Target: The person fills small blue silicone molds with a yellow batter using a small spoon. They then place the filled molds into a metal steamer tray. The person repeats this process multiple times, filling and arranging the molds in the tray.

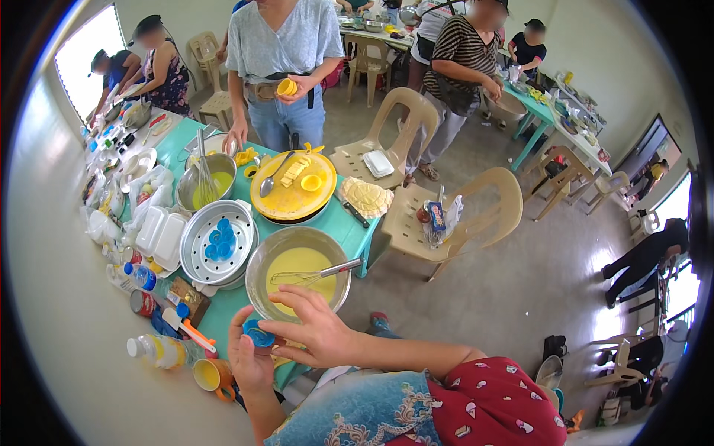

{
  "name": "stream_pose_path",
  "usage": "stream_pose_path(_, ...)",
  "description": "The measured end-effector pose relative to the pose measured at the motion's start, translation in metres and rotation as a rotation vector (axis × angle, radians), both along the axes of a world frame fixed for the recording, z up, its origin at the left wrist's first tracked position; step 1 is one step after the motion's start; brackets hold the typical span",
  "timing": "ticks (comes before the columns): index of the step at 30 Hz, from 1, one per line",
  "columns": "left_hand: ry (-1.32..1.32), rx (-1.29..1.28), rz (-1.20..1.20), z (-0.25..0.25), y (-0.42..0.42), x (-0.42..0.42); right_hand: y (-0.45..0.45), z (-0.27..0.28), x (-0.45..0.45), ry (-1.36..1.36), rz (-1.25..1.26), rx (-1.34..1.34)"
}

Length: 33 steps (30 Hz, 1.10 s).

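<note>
A small blue plastic molding cup (259,333) is held up in the fingers of my left hand (251,359), its opening facing up. At its rim are the fingertips of my right hand (318,329), which is spread with its fingers apart. Just beyond both hands stands a metal bowl (343,284) of pale yellow batter (298,256), with a wire whisk (323,273) lying across it. Several more blue cups (223,240) sit on a perforated steamer tray (192,251) to the left of the bowl.
A yellow lid (268,206) carries a spoon and cheese pieces. Near it are a knife (356,214) and a second whisk bowl (184,195). Bottles, a spatula (195,334) and an orange mug (215,376) crowd the left edge. Across the table a person (284,67) holds yellow cups. Plastic chairs (474,206) stand right.
</note>
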<state>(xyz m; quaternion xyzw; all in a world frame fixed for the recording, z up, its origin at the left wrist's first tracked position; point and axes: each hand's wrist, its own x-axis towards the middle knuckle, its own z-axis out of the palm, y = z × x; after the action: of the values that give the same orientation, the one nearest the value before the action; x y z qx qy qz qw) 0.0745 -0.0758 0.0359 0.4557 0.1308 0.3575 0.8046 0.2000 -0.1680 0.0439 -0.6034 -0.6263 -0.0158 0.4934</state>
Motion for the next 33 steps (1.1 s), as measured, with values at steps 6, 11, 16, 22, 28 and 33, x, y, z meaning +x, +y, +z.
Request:
stream_pose_path(6,0.023,0.039,-0.022,-0.009,0.008,-0.006,0.006,-0.005,0.002,-0.032,0.020,-0.051)
stream_pose_path(11,0.058,0.065,0.019,-0.012,0.016,-0.012,0.024,-0.012,-0.004,0.020,0.102,-0.024)
stream_pose_path(16,0.034,0.124,0.114,-0.010,0.031,-0.024,0.051,-0.007,-0.012,0.052,0.251,0.041)
stream_pose_path(22,0.006,0.131,0.232,-0.016,0.056,-0.033,0.084,-0.002,-0.015,0.100,0.335,0.057)
stream_pose_path(28,0.023,0.119,0.267,-0.003,0.078,-0.023,0.106,0.006,-0.021,0.161,0.375,0.037)
stream_pose_path(33,0.005,0.049,0.229,-0.010,0.095,-0.037,0.118,0.004,-0.020,0.151,0.421,0.045)
